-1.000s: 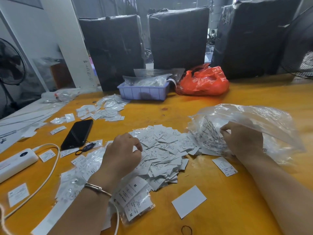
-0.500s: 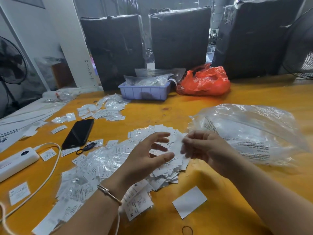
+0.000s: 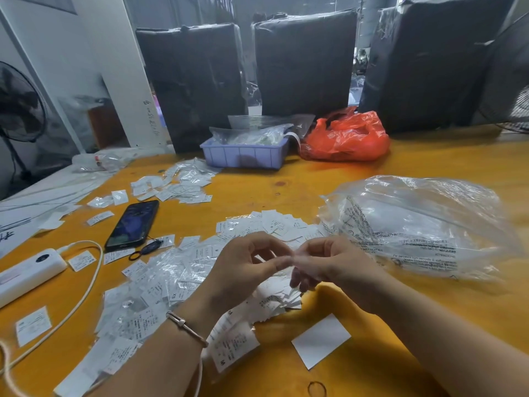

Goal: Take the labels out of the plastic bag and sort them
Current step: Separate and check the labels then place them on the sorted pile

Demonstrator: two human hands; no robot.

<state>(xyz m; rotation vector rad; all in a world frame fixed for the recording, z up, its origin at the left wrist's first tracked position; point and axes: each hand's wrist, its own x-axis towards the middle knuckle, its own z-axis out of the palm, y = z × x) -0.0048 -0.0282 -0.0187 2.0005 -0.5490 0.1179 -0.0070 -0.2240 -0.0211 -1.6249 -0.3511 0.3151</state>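
A wide heap of small white labels (image 3: 177,282), some in clear sleeves, covers the yellow table (image 3: 286,181) in front of me. To the right lies the crumpled clear plastic bag (image 3: 415,224) with printed text, apart from both hands. Above the heap, my left hand (image 3: 243,267) and my right hand (image 3: 332,267) meet fingertip to fingertip. Together they pinch a small pale label (image 3: 289,258), which is blurred. A blank white label (image 3: 320,340) lies alone near the front edge.
A second patch of labels (image 3: 183,184) lies at the back left. A black phone (image 3: 133,224), a white power bank (image 3: 28,272) with cable, a blue tray (image 3: 243,154), a red bag (image 3: 346,136) and a rubber band (image 3: 316,388) are on the table. Black wrapped parcels (image 3: 303,61) stand behind.
My right hand left the bag and came to the middle. My left hand rose off the heap, and its fingers closed to meet the right fingertips on a label.
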